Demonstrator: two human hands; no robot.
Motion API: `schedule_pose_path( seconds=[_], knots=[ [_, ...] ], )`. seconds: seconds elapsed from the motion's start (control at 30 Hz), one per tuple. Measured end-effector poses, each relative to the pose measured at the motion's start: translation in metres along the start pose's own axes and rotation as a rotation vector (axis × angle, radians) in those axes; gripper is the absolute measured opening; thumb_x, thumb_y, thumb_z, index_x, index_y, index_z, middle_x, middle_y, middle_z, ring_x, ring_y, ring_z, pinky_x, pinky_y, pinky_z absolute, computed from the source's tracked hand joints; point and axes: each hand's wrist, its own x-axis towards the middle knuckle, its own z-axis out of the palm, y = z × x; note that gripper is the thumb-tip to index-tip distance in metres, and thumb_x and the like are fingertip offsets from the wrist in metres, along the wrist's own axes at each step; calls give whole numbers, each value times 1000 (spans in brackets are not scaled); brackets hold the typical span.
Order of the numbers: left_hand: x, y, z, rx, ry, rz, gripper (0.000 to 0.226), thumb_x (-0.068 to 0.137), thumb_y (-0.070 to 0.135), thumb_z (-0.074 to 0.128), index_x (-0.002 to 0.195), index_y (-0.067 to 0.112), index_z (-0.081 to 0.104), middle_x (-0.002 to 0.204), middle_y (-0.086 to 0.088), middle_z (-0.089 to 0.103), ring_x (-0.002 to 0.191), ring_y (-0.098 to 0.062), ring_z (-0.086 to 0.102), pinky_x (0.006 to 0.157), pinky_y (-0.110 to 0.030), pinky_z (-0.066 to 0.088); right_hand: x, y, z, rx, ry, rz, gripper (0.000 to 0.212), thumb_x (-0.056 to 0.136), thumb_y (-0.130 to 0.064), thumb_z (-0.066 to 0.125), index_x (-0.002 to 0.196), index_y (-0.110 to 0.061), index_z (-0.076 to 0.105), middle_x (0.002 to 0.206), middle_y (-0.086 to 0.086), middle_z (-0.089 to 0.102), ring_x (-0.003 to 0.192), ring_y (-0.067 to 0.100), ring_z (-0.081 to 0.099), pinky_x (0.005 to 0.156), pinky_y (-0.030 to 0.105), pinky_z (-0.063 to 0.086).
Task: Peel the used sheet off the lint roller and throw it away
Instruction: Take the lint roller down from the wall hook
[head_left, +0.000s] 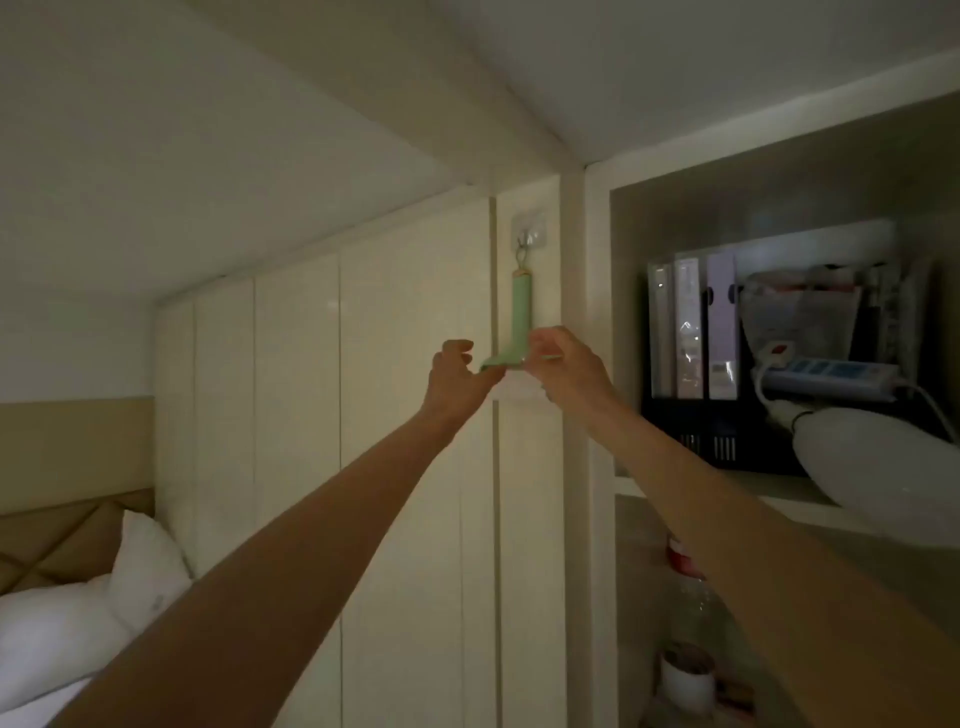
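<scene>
A lint roller with a pale green handle (521, 306) hangs by a ring from a clear adhesive hook (530, 231) on a narrow cream wall panel. Its handle bends left at the bottom, and the white roll (511, 388) shows only as a sliver between my hands. My left hand (457, 379) pinches the left end of the green foot. My right hand (569, 371) has its fingers closed on the right side by the handle's bend. In the dim light I cannot make out the used sheet on the roll.
Cream wardrobe doors (395, 415) run to the left, above a bed with white pillows (130, 566). To the right is an open shelf (769, 499) with black file holders (691, 332), a power strip (831, 376) and a white rounded object (878, 457). Lower shelves hold a bottle and jars.
</scene>
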Motion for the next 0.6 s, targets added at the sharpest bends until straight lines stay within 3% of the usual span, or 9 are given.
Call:
schedule_pose_path(
  seconds=[0.17, 0.37, 0.53, 0.6],
  knots=[
    [31, 18, 23, 100, -32, -42, 88, 72, 39, 71, 141, 20, 20, 143, -16, 24, 131, -37, 31, 107, -47, 35, 30, -2, -2, 10, -30, -2, 53, 92, -33, 51, 140, -18, 34, 144, 4, 43, 126, 20, 45, 99, 32, 41],
    [62, 6, 36, 18, -58, -350, 90, 79, 50, 60, 144, 7, 14, 149, -19, 22, 134, -37, 29, 105, -46, 33, 65, 4, 4, 14, -63, 57, 48, 87, -21, 57, 133, -26, 43, 138, 8, 48, 120, 25, 50, 101, 37, 43],
    [71, -6, 32, 0, -108, -249, 67, 81, 49, 55, 130, 5, 44, 135, -18, 47, 120, -35, 46, 98, -44, 42, 80, 2, 11, 16, -187, 103, 39, 87, -15, 55, 124, -24, 55, 137, 9, 49, 120, 25, 50, 103, 35, 42],
    [71, -3, 30, -34, -128, -257, 60, 83, 46, 53, 129, 8, 46, 135, -16, 47, 122, -34, 44, 93, -43, 40, 83, 2, 12, 47, -237, 132, 42, 88, -12, 54, 129, -22, 53, 141, 9, 47, 122, 23, 49, 103, 30, 41]
  ],
)
